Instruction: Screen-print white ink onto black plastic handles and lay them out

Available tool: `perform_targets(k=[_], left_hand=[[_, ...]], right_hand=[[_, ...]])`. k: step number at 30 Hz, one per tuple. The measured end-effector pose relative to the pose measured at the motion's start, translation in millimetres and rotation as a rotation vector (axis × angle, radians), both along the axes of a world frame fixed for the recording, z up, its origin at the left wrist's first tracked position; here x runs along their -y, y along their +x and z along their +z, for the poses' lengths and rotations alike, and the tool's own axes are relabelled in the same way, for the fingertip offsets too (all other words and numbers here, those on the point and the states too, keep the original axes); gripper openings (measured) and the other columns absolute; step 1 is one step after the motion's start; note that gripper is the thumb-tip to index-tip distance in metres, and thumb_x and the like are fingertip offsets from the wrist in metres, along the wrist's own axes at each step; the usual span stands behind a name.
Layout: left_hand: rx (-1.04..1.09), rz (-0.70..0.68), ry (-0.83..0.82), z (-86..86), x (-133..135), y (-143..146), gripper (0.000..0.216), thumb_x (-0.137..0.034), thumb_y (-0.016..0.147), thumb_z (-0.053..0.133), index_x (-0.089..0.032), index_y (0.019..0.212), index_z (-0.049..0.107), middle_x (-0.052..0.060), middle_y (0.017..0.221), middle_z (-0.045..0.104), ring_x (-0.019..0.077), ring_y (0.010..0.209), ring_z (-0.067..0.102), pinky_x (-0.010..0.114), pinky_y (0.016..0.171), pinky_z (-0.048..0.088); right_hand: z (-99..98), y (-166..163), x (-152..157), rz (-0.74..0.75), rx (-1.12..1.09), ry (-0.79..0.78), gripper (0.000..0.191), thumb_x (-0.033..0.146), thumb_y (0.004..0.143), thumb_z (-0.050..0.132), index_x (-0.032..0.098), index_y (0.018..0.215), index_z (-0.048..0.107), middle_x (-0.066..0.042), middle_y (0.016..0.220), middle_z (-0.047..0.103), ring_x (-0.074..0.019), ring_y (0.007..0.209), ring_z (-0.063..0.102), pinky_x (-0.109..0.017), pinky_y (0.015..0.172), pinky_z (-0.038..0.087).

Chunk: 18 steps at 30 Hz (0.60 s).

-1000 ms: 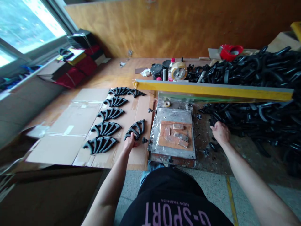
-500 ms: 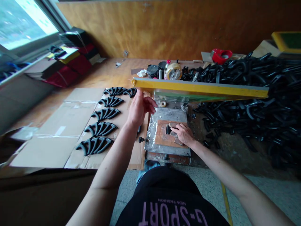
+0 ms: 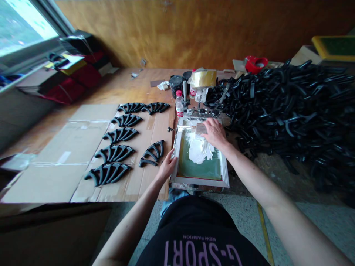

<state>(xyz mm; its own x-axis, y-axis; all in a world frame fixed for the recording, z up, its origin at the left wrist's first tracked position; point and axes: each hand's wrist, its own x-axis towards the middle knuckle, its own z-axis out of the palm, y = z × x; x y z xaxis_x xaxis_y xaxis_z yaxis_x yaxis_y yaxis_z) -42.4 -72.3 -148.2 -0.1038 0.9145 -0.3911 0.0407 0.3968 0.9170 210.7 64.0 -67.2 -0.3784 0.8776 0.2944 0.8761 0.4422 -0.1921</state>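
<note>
A printing screen frame [image 3: 175, 159] with green mesh lies flat over the jig in front of me. White ink [image 3: 198, 149] is spread on the mesh. My right hand [image 3: 215, 132] is closed on a squeegee [image 3: 200, 128] at the far end of the screen. My left hand [image 3: 168, 165] rests against the frame's left edge, fingers curled on it. Just left of that hand, a small stack of black curved plastic parts [image 3: 153, 152] lies on cardboard [image 3: 83, 147].
Several rows of the same black parts [image 3: 114, 152] lie on the cardboard to the left. A big heap of black parts [image 3: 294, 107] fills the right. Bottles, a tape roll [image 3: 202, 78] and tins stand behind the screen. Red boxes [image 3: 69, 79] sit under the window.
The yellow-edged screen has swung down flat onto the jig. My left hand dropped from its raised edge to its left side. My right hand left the jig plate and now grips the squeegee.
</note>
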Motion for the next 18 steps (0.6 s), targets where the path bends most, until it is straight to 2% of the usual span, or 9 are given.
perform_targets(k=[3,6,9,11,14,16,18], left_hand=[[-0.016,0.014,-0.008,-6.6,-1,0,0.067,-0.042,0.079,0.068,-0.022,0.140,0.051,0.002,0.083,0.071,0.0157,0.072,0.064,0.021,0.060,0.048],[0.037,0.067,-0.029,-5.1,1,-1,0.062,-0.041,0.077,0.069,-0.022,0.135,0.056,0.002,0.083,0.072,0.0163,0.071,0.064,0.023,0.061,0.049],[0.016,0.057,-0.023,-4.4,2,-1,0.060,-0.043,0.078,0.068,-0.022,0.133,0.057,0.003,0.082,0.071,0.0160,0.069,0.064,0.023,0.060,0.048],[-0.019,0.027,-0.008,-5.1,2,-1,0.061,-0.047,0.080,0.065,-0.020,0.134,0.056,0.004,0.083,0.070,0.0158,0.070,0.063,0.022,0.059,0.048],[-0.024,0.001,0.003,-7.1,2,-1,0.066,-0.052,0.081,0.062,-0.019,0.138,0.051,0.006,0.087,0.071,0.0165,0.072,0.064,0.023,0.060,0.049],[-0.017,0.001,0.002,-8.6,1,-1,0.068,-0.053,0.081,0.062,-0.018,0.138,0.051,0.006,0.087,0.071,0.0170,0.072,0.065,0.023,0.060,0.049],[-0.020,0.013,0.003,-8.3,1,0,0.066,-0.052,0.080,0.063,-0.018,0.136,0.052,0.006,0.085,0.071,0.0168,0.071,0.065,0.023,0.059,0.048]], right_hand=[[-10.2,-18,25,0.111,0.090,-0.175,0.015,0.020,0.087,0.058,0.016,0.100,0.064,-0.011,0.098,0.066,-0.0253,0.094,0.058,-0.035,0.083,0.043],[-14.3,-2,59,0.334,0.155,-0.184,0.019,0.009,0.087,0.048,0.017,0.093,0.064,-0.010,0.093,0.066,-0.0234,0.092,0.056,-0.032,0.078,0.040],[-7.5,13,75,0.560,0.193,-0.206,0.022,0.007,0.086,0.047,0.019,0.087,0.065,-0.007,0.088,0.065,-0.0208,0.087,0.056,-0.030,0.074,0.039],[-4.6,14,74,0.553,0.178,-0.210,0.016,0.012,0.086,0.051,0.019,0.084,0.065,-0.006,0.085,0.065,-0.0204,0.084,0.055,-0.030,0.073,0.039],[-11.9,9,75,0.437,0.141,-0.122,0.018,0.012,0.087,0.050,0.018,0.089,0.067,-0.008,0.088,0.065,-0.0230,0.090,0.054,-0.032,0.077,0.039],[-20.6,9,84,0.458,0.135,-0.088,0.023,0.009,0.087,0.046,0.017,0.093,0.067,-0.010,0.092,0.065,-0.0239,0.093,0.054,-0.034,0.078,0.039],[-24.5,11,91,0.525,0.120,-0.122,0.023,0.010,0.088,0.047,0.017,0.092,0.068,-0.010,0.091,0.066,-0.0229,0.091,0.054,-0.033,0.078,0.040]])
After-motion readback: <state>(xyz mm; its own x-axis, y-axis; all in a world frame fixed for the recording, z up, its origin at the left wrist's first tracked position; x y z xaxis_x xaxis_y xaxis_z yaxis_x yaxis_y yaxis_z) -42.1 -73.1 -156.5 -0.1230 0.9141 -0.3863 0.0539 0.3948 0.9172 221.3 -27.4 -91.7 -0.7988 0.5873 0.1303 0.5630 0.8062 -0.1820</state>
